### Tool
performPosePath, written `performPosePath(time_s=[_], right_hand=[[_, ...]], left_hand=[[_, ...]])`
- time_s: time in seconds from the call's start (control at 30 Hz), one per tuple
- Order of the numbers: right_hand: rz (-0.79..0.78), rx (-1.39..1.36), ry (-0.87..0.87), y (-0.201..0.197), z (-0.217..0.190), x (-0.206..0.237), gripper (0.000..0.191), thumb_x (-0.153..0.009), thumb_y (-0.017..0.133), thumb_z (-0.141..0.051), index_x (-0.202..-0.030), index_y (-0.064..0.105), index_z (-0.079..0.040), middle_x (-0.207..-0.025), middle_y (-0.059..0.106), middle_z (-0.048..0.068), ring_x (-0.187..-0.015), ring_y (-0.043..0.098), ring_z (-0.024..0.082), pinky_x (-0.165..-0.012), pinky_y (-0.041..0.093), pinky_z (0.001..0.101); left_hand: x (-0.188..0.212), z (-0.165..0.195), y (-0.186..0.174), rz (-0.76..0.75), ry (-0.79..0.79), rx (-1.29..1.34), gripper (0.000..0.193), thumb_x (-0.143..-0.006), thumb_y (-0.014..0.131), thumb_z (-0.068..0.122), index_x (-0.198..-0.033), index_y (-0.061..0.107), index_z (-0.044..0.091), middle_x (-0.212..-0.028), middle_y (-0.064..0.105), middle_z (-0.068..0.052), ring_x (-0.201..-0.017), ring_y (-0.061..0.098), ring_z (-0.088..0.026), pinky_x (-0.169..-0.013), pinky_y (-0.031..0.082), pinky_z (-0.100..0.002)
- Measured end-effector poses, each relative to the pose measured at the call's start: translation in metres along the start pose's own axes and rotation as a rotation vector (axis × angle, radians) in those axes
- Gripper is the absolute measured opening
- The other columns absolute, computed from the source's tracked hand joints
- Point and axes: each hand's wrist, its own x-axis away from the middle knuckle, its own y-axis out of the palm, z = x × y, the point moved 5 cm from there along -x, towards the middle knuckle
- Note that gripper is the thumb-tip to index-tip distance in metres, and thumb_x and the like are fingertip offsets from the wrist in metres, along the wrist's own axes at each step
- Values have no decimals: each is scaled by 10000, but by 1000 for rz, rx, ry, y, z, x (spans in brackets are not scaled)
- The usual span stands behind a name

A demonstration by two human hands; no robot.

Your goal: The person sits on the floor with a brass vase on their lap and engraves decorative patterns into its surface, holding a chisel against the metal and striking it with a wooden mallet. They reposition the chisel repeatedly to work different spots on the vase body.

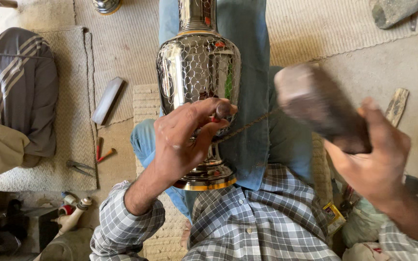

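- Left hand [182, 137]: fingers pinched around a thin dark metal chisel [247, 125], its red-banded upper end at the fingertips and its tip pressed to the belly of the vase.
- Right hand [376, 159]: clenched on a blurred brown wooden mallet block [315, 108], raised just beside the chisel's free end and not touching it in this frame.
- Tall polished silver-coloured metal vase with a brass-edged foot [199, 72]: lying along the person's blue-trousered lap, foot toward the checked shirt, neck pointing away.
- Work done, as far as can be judged: a net-like scale pattern already covers most of the visible belly; bands on the neck also appear worked.
- Work left: the lower belly near the left hand looks to be the zone in hand; the far side of the vase is hidden, so its state cannot be told.
- Surroundings: woven beige floor mat [122, 38]; flat grey sharpening bar [107, 100]; two small red-handled tools [103, 152]; another seated person's striped grey sleeve [20, 82] at left.
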Motion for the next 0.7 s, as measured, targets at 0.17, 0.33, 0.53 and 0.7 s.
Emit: performPosePath(time_s=[0.17,0.33,0.53,0.7], right_hand=[[-136,248,-216,-22,-42,-47,948,-877,761,75,-1643,375,-329,-990,659,76,-765,660,217,-638,547,350],[-372,298,-269,-36,-72,-83,903,-693,761,64,-1495,522,-275,-940,651,82,-703,636,242,-607,552,384],[-528,333,-359,-38,-79,-97,980,-613,728,66,-1504,530,-289,-953,636,67,-735,611,203,-638,559,347],[-565,444,-405,-36,-78,-97,967,-607,773,65,-1457,524,-323,-878,621,57,-662,562,194,-580,530,348]], left_hand=[[14,-4,4,22,37,-14,378,-905,780,-79,-1213,605,53,-1152,758,-58,-798,706,-179,-661,565,-319],[32,-13,9,169,5,17,368,-870,745,-122,-1175,582,1,-1021,717,-121,-831,731,-221,-625,571,-311],[49,-18,11,205,34,-102,429,-788,834,-2,-1113,561,-66,-951,718,-181,-787,743,-228,-626,582,-333],[55,-24,13,269,70,-79,396,-844,805,-41,-1055,470,-51,-966,711,-176,-799,738,-216,-613,553,-320]])
